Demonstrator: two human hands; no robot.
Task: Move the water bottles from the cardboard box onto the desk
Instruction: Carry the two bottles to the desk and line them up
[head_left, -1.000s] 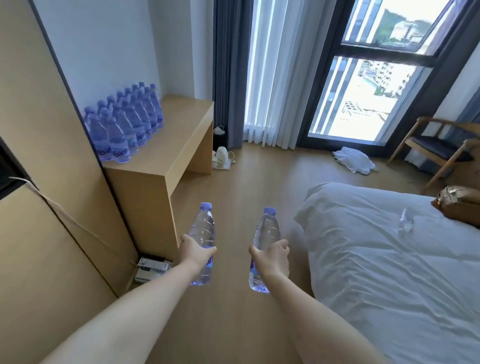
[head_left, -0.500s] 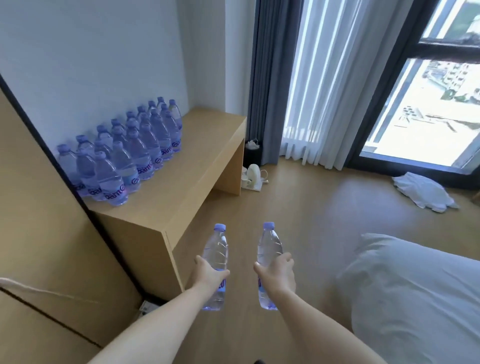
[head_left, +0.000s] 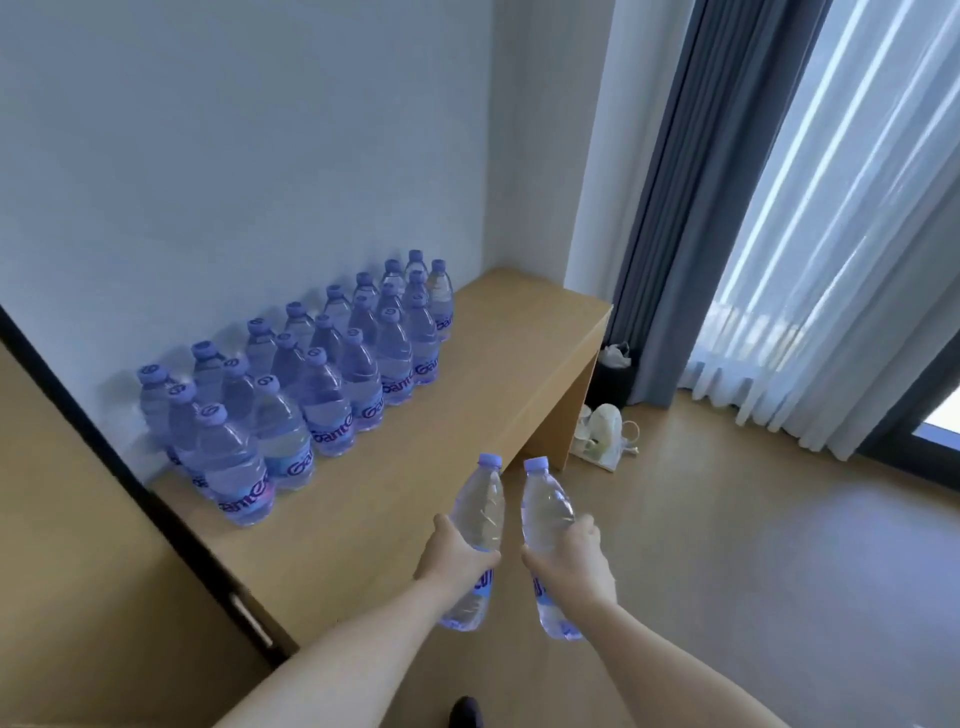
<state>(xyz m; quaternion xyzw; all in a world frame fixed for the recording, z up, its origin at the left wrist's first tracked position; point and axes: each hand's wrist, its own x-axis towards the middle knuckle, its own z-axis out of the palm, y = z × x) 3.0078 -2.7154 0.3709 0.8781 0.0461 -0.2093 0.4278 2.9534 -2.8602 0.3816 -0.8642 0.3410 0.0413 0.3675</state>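
- Low in the middle of the frame, the left hand (head_left: 454, 556) is wrapped around the waist of a clear water bottle (head_left: 478, 512) with a purple cap, fingers and thumb curled round it.
- Just to its right, the right hand (head_left: 571, 564) grips a second water bottle (head_left: 545, 509) the same way, thumb on the near side and fingers round the far side.
- Both held bottles are upright with a slight lean, caps pointing up toward the middle of the frame; they sit just beside each other, and I cannot tell whether they touch.
- Both are in the air by the near front edge of the wooden counter (head_left: 498, 353), not resting on it.
- Left of centre, a block of matching bottles on the counter (head_left: 322, 389) stands upright in three rows along the pale wall (head_left: 234, 156), running from centre-left up toward the middle of the frame.
- Their labels are blue and pink with purple lettering, legible only in part.
- At lower left a tan wooden panel (head_left: 78, 545) with a dark edge adjoins the counter.
- Right of the counter, a white kettle (head_left: 602, 434) sits on the wood floor (head_left: 753, 571), with a small black bin (head_left: 613, 376) behind it.
- Grey drapes (head_left: 675, 208) and sheer white curtains (head_left: 831, 260) fill the upper right.
- The cardboard box is out of view.
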